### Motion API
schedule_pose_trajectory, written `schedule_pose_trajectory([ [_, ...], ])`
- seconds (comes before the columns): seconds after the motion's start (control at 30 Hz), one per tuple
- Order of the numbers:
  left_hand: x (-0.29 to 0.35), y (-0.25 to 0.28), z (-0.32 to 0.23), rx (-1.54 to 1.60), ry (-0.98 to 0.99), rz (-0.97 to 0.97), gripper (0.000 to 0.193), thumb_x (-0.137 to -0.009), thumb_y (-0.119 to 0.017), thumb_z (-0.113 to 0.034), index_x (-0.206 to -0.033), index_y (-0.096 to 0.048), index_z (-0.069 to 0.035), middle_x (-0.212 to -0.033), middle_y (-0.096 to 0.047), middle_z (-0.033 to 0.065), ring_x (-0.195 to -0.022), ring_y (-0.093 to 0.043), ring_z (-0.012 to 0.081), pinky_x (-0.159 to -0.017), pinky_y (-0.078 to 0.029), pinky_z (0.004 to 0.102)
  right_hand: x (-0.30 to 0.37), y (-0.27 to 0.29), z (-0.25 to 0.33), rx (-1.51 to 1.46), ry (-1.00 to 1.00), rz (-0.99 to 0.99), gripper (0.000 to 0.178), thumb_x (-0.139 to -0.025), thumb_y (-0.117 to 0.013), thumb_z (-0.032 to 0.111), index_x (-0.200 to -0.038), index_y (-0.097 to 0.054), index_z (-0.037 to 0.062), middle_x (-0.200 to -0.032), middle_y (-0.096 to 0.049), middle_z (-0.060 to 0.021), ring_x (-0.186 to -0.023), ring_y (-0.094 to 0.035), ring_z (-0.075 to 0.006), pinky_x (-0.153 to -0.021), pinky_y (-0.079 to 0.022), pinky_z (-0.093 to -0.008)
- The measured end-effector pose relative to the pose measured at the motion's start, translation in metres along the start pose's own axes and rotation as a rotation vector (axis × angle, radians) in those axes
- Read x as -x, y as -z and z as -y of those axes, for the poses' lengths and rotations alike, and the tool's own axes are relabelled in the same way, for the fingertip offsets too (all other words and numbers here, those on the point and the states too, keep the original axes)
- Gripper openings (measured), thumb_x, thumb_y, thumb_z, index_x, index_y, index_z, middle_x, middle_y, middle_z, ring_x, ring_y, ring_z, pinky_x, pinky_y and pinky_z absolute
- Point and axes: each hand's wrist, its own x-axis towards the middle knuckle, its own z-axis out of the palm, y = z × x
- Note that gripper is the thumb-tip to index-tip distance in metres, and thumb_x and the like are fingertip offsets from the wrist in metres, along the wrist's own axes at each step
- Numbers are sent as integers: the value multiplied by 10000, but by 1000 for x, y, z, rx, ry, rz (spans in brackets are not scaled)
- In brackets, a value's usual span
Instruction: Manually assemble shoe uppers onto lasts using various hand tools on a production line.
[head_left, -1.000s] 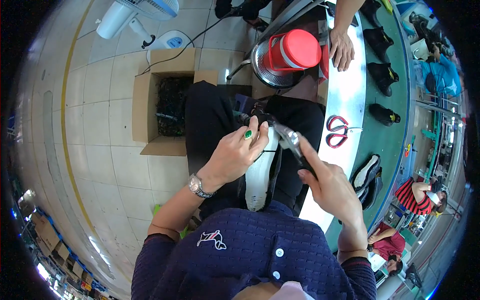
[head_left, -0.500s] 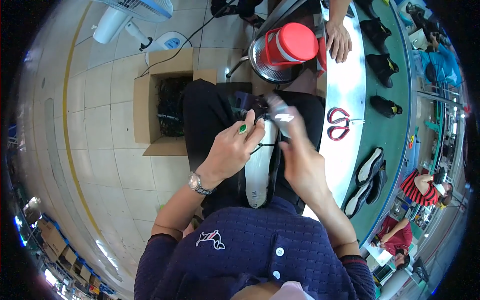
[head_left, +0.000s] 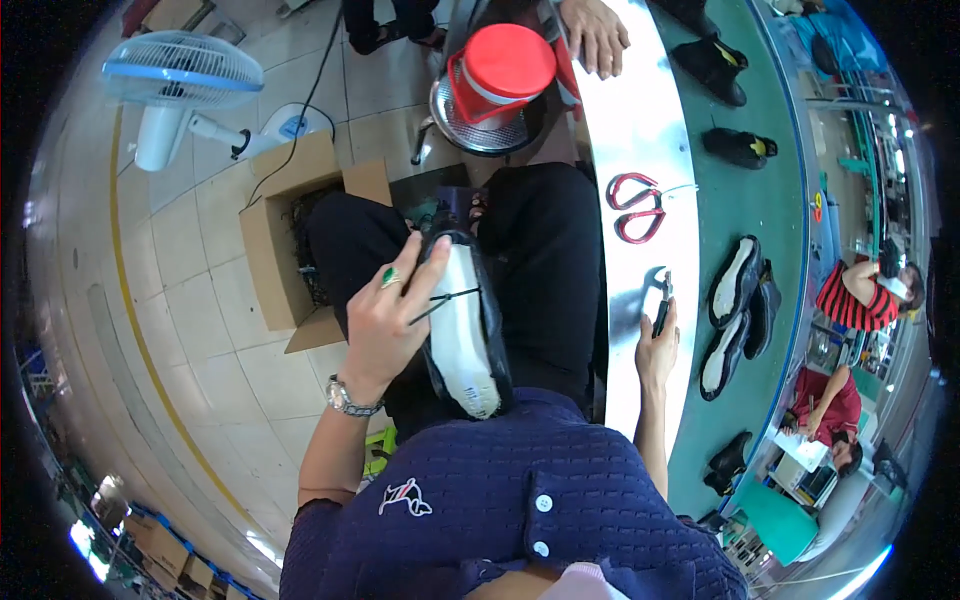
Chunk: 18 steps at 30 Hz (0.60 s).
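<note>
white underside up, a black shoe [head_left: 456, 335] lies over our lap, its near end close to our navy shirt [head_left: 600, 510] and its far end pointing away from us. our left hand [head_left: 383, 312] grasps it from the left side, two fingertips pressed near the far end of the pale sole. a thin black cord [head_left: 454, 296] runs across that sole from beside this hand (we cannot tell whether the fingers hold it too).

our right hand [head_left: 657, 350] is well apart from the shoe, out over the metal bench [head_left: 640, 110], thumb and fingers around the black handle of a metal-headed hand tool [head_left: 662, 312]; how firmly, we cannot tell. farther up the same bench lie red-handled scissors [head_left: 658, 212], and beyond them rests a co-worker's hand [head_left: 596, 38].

to the right, a green belt [head_left: 715, 215] carries several dark shoes [head_left: 738, 148], two with white undersides showing. ahead of us, a red lidded jug [head_left: 508, 65] stands on a round metal stool [head_left: 475, 137]. an open cardboard box [head_left: 265, 265] sits beside our left knee, with a white-and-blue fan [head_left: 182, 72] farther off.
</note>
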Motion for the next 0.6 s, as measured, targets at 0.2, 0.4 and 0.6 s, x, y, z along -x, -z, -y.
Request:
schedule_pose_trajectory([
  [0.2,4,-9,1,5,35,-34,579,-704,-618,104,-1223,-667,-146,-1191,-658,136,-846,-681,223,-724,-546,312,-52,-14,32,-13,226,-322,581,-893,-660,241,-1382,-421,40,-1043,-640,-203,-957,-632,-359,-853,-480,-434],
  [0.4,8,-15,-13,132,188,-75,506,-789,-613,70,-1252,-646,-131,-1240,-633,148,-895,-681,262,-778,-537,314,-138,-27,117,-66,61,-173,682,-788,-721,441,-1218,-473,-26,-921,-668,-281,-891,-660,-424,-808,-505,-463],
  [0.6,32,-3,-34,332,286,-138,393,-809,-712,-92,-1198,-672,-67,-1321,-580,158,-1090,-614,275,-942,-469,343,-132,-14,68,-247,-90,-28,686,-723,-781,347,-1183,-469,-56,-952,-670,-212,-850,-683,-285,-754,-544,-360],
])
